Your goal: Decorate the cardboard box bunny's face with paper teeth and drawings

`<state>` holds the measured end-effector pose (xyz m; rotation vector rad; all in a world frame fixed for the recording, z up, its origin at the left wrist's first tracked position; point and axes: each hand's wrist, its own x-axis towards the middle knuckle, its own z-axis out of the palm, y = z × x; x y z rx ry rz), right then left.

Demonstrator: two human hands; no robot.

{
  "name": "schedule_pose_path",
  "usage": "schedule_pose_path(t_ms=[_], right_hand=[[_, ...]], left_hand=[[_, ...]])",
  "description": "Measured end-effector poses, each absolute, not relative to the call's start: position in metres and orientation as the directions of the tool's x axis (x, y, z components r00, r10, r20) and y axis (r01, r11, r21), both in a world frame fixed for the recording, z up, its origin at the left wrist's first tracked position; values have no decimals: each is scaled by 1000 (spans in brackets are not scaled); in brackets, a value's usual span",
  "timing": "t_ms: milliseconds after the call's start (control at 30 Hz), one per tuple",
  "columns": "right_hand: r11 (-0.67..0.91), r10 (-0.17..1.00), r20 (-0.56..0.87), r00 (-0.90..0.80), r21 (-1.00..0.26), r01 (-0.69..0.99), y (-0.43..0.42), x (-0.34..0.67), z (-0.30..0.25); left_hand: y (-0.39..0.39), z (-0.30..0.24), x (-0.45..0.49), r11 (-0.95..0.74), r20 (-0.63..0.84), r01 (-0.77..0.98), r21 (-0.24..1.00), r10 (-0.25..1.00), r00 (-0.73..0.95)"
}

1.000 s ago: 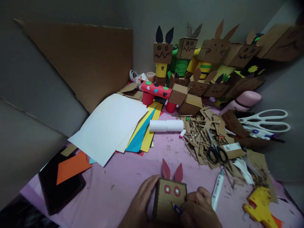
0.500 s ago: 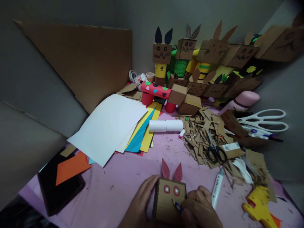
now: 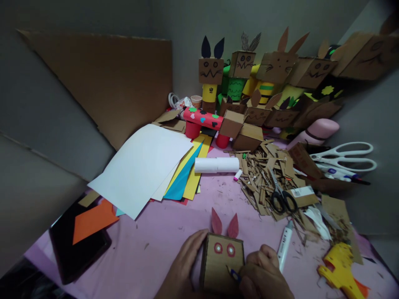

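A small cardboard box head [image 3: 222, 261] with two red ring eyes and two red paper ears stands on the pink table cover [image 3: 162, 241] at the bottom centre. My left hand [image 3: 183, 270] lies against its left side, fingers closed along the edge. My right hand [image 3: 263, 276] is curled round a blue-tipped marker [image 3: 234, 275] whose tip touches the box's face below the eyes.
A white marker [image 3: 285, 245] lies just right of my right hand. Black-handled scissors [image 3: 282, 197] rest on cardboard scraps [image 3: 264, 174]. Coloured paper sheets [image 3: 149, 166], a white roll [image 3: 216, 165], a yellow glue gun [image 3: 338, 265], white scissors [image 3: 343, 157] and several cardboard figures [image 3: 249, 83] lie beyond.
The view has shifted slightly. The marker tip has crept a little lower on the box's face; both hands stay where they were.
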<state>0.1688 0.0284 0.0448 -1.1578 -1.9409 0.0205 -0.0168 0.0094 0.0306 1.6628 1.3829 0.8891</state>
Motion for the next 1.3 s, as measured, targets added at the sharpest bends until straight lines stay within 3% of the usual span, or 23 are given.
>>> schedule_pose_path(t_ms=[267,467,733,1300], right_hand=[[626,704,629,-330,-330,706,29,181,42],[547,751,631,-197,-427,720,24,178,38],[556,697,707,-120,-427,713,29,175,40],[546,720,692,-54,-517,659,25,172,49]], left_hand=[[11,33,-17,-114,38,448,887,984,176],[10,29,-17,-123,39,443,888,980,195],[9,22,-20,-145,41,463,874,973,226],[9,20,-22,-97,3,444,891,978,207]])
